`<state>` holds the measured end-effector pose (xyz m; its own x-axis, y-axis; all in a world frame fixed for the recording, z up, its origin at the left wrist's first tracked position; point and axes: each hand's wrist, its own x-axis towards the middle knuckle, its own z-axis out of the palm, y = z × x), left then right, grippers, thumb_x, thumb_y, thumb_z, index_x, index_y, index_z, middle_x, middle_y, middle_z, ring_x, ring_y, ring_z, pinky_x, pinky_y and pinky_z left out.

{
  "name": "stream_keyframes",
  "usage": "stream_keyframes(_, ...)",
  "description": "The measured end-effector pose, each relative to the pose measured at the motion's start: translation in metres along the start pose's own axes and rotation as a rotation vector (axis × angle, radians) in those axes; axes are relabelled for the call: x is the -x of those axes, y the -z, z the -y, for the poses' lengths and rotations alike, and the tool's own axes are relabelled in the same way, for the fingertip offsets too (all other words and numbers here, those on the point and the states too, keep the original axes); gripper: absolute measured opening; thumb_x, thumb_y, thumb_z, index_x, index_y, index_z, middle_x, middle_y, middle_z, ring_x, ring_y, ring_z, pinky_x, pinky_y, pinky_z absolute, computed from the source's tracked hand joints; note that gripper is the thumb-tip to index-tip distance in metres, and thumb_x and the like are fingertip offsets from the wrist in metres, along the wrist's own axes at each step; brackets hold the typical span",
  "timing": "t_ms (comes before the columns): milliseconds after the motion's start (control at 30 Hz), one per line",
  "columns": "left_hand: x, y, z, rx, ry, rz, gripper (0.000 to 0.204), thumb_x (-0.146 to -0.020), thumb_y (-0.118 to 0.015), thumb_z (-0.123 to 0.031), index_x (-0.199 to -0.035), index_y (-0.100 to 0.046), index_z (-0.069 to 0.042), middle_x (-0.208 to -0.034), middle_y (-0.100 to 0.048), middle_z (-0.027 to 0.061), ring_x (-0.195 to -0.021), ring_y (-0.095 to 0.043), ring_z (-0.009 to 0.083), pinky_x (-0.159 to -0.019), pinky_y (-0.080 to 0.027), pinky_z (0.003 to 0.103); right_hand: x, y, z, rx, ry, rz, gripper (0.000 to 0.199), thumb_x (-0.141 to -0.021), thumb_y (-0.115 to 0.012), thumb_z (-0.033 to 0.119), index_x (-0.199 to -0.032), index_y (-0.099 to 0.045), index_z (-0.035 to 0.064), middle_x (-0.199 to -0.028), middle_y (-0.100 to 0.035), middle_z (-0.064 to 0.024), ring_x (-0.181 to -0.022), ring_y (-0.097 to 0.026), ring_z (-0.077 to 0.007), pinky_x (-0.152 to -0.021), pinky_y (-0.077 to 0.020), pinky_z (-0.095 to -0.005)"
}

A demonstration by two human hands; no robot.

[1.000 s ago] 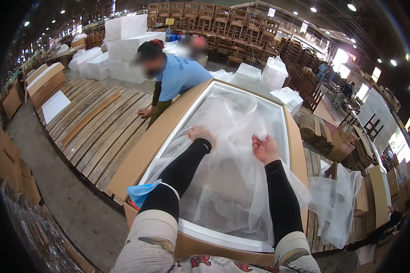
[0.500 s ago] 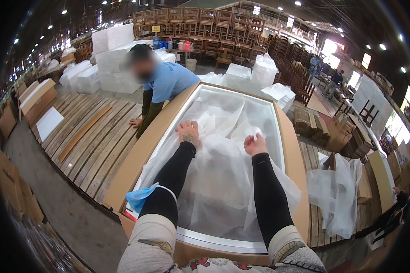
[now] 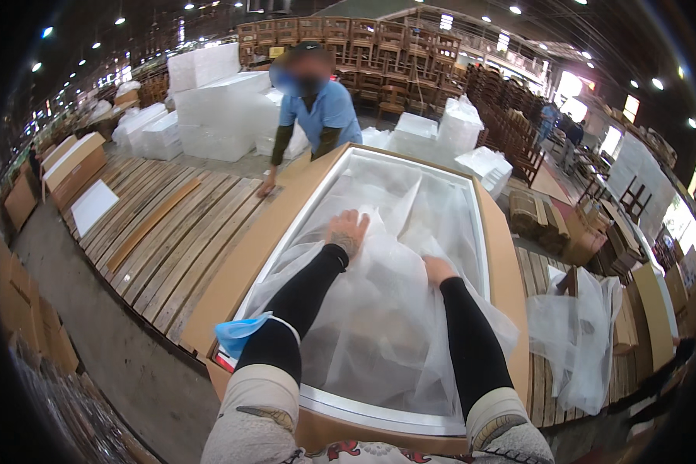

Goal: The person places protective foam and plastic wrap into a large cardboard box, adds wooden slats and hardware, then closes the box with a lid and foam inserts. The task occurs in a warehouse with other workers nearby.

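Note:
A translucent white foam sheet (image 3: 363,332) lies crumpled over the inside of a large open cardboard box (image 3: 243,267) in front of me. My left hand (image 3: 348,234) rests on the bunched sheet near its middle, fingers stretched out and somewhat apart. Lower and to the right, my right hand (image 3: 439,271) reaches down into the sheet's folds. Its fingertips are hidden there, so I cannot see whether they grip it. White foam edging (image 3: 481,232) lines the box. What lies under the sheet is too veiled to make out.
A co-worker in a blue shirt (image 3: 329,116) leans at the far left edge of the box, one hand on the slatted wooden platform (image 3: 178,247). A blue face mask (image 3: 240,334) hangs on my left forearm. White wrapped blocks (image 3: 224,120) and stacked wooden chairs (image 3: 363,46) stand behind.
My left hand has shifted right across the sheet. My right hand has dropped from a raised curl into the folds. The co-worker has straightened up and moved right and farther back.

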<state>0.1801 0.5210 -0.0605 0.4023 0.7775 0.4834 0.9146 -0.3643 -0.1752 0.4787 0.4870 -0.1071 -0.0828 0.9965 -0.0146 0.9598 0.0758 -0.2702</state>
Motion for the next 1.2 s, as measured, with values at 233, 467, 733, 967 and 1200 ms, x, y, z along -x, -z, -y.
stream_keyframes(233,-0.008,-0.044,-0.012,0.369,0.052,0.55,0.062,-0.102,-0.035,-0.056,-0.114,-0.073,-0.008,-0.113,-0.074,0.0136,-0.111,-0.068,0.0319,-0.098,-0.049,0.047,0.016,-0.013,-0.007,0.034,-0.006,-0.122,0.053,-0.099,-0.043,0.049,-0.104,-0.072,0.0046,-0.105,-0.071,-0.024,-0.103,-0.066,-0.0431,-0.09,-0.05,-0.0519)
stream_keyframes(467,-0.026,-0.044,-0.023,0.299,0.151,0.7,0.077,-0.101,-0.023,-0.066,-0.124,-0.072,-0.011,-0.125,-0.071,0.0114,-0.118,-0.067,0.0294,-0.103,-0.046,0.045,0.006,-0.008,-0.001,0.038,0.001,-0.041,0.068,-0.103,-0.035,0.056,-0.096,-0.073,0.0005,-0.102,-0.071,-0.025,-0.101,-0.067,-0.0427,-0.089,-0.0501,-0.0532)
stream_keyframes(733,-0.018,-0.065,-0.027,0.0,0.031,0.363,0.062,-0.103,-0.033,-0.06,-0.115,-0.076,-0.017,-0.115,-0.071,0.0071,-0.12,-0.054,0.0231,-0.105,-0.032,0.051,0.018,-0.007,0.013,0.005,0.007,-0.41,0.052,-0.103,-0.045,0.049,-0.104,-0.067,0.0024,-0.092,-0.072,-0.0242,-0.097,-0.068,-0.042,-0.086,-0.0517,-0.0513)
stream_keyframes(967,-0.003,-0.018,-0.021,0.451,0.29,-0.133,0.066,-0.095,-0.052,-0.038,-0.152,-0.038,-0.009,-0.114,-0.068,0.0201,-0.113,-0.063,0.0354,-0.114,-0.02,0.069,-0.027,-0.021,-0.045,-0.126,0.077,-0.13,0.044,-0.105,-0.044,0.039,-0.131,-0.056,0.0061,-0.127,-0.058,-0.0296,-0.115,-0.06,-0.0442,-0.095,-0.0492,-0.0497)
stream_keyframes(1200,0.054,0.186,0.109,0.341,-0.018,0.078,0.071,-0.087,-0.061,-0.032,-0.15,-0.041,-0.005,-0.129,-0.064,0.0228,-0.118,-0.062,0.0374,-0.102,-0.046,0.047,-0.036,0.092,0.037,0.149,0.115,-0.079,0.056,-0.105,-0.047,0.041,-0.147,-0.047,0.0035,-0.141,-0.055,-0.0282,-0.131,-0.054,-0.0422,-0.108,-0.043,-0.0461)
